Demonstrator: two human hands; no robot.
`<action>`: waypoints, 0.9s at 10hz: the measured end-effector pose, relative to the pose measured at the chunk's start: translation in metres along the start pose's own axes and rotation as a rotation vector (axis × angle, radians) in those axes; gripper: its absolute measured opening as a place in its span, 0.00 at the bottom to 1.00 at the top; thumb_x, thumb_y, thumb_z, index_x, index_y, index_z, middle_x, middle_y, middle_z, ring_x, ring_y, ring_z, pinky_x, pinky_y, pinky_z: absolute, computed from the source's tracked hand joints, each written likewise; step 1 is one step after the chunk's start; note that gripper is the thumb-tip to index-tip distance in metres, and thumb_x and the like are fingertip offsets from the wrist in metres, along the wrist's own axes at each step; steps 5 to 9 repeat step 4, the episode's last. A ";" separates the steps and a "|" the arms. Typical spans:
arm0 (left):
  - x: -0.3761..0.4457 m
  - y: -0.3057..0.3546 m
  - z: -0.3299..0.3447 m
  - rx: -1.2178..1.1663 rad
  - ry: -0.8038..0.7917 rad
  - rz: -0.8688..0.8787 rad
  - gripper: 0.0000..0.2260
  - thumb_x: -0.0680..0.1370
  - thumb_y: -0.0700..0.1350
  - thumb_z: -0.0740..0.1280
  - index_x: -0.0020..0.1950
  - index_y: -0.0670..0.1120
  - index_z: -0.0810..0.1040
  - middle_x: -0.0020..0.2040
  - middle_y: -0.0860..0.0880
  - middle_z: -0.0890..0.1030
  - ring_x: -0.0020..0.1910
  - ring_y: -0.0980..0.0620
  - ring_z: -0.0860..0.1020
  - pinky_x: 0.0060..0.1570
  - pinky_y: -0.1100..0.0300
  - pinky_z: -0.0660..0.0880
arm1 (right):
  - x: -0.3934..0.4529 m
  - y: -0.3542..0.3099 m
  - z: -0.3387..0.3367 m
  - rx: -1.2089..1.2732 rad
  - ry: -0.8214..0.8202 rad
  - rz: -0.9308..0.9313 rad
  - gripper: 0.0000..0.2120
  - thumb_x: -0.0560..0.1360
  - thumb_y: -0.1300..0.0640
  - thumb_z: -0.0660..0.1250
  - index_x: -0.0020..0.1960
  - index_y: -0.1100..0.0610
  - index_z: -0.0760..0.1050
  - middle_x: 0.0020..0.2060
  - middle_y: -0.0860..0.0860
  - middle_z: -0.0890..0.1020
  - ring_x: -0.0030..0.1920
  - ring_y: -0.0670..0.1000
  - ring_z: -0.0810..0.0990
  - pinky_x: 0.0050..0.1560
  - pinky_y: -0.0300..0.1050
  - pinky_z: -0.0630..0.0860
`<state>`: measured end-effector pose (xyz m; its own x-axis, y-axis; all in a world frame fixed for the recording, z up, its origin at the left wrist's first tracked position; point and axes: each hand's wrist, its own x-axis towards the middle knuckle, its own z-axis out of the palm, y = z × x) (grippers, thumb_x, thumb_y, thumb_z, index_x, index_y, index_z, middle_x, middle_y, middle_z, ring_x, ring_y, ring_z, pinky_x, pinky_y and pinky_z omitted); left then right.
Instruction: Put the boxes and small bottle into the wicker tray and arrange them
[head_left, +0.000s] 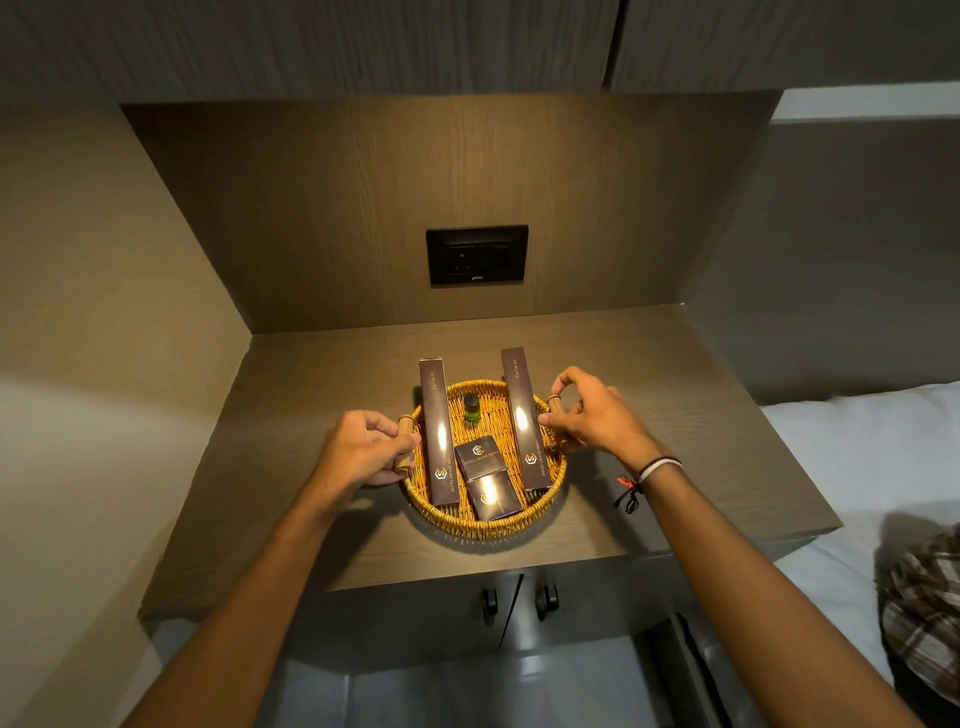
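Two bare forearms reach up from the bottom of the frame to a round wicker tray (485, 525) that stands on a dark wooden shelf (675, 415) in the middle of the picture. At the tray's left side, the left hand (363, 449) has its fingers curled closed around the wooden left handle (404, 444). At the right side, the right hand (592, 415) pinches the right handle (554, 404) between thumb and bent fingers; its wrist carries a black-and-white band (657, 466) and a red-black thread.

Inside the tray two long dark boxes lie with their long axes running from near to far. The left long box (439, 431) and the right long box (525, 418) both stick out over the far rim, and each reads "Dental Kit" at the far end, with a gold logo and hotel name near the front end. Between them, a small green bottle (471, 410) with a black cap stands upright toward the back. In front of it lie two small square boxes, the rear one (479, 461) printed with a gold logo and "HOTEL GRAND…", the front one (493, 498) too shiny to read.

On the back wall, in the center, sits a black socket panel (477, 254).
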<state>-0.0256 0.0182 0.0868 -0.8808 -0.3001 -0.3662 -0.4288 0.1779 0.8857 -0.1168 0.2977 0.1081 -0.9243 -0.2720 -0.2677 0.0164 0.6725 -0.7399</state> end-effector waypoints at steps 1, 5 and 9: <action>-0.002 -0.001 0.001 -0.020 0.006 -0.009 0.13 0.74 0.39 0.75 0.54 0.37 0.77 0.48 0.38 0.85 0.42 0.45 0.86 0.38 0.54 0.83 | 0.002 0.001 0.001 0.003 0.000 -0.009 0.16 0.76 0.57 0.72 0.60 0.54 0.70 0.42 0.55 0.80 0.41 0.52 0.81 0.42 0.44 0.80; -0.012 0.006 0.004 0.018 0.046 0.016 0.15 0.73 0.42 0.75 0.55 0.38 0.77 0.51 0.37 0.84 0.46 0.43 0.85 0.47 0.46 0.84 | -0.001 0.001 0.001 -0.118 0.028 -0.047 0.18 0.77 0.50 0.71 0.62 0.54 0.70 0.43 0.55 0.81 0.44 0.54 0.82 0.48 0.53 0.83; -0.012 0.006 0.004 0.018 0.046 0.016 0.15 0.73 0.42 0.75 0.55 0.38 0.77 0.51 0.37 0.84 0.46 0.43 0.85 0.47 0.46 0.84 | -0.001 0.001 0.001 -0.118 0.028 -0.047 0.18 0.77 0.50 0.71 0.62 0.54 0.70 0.43 0.55 0.81 0.44 0.54 0.82 0.48 0.53 0.83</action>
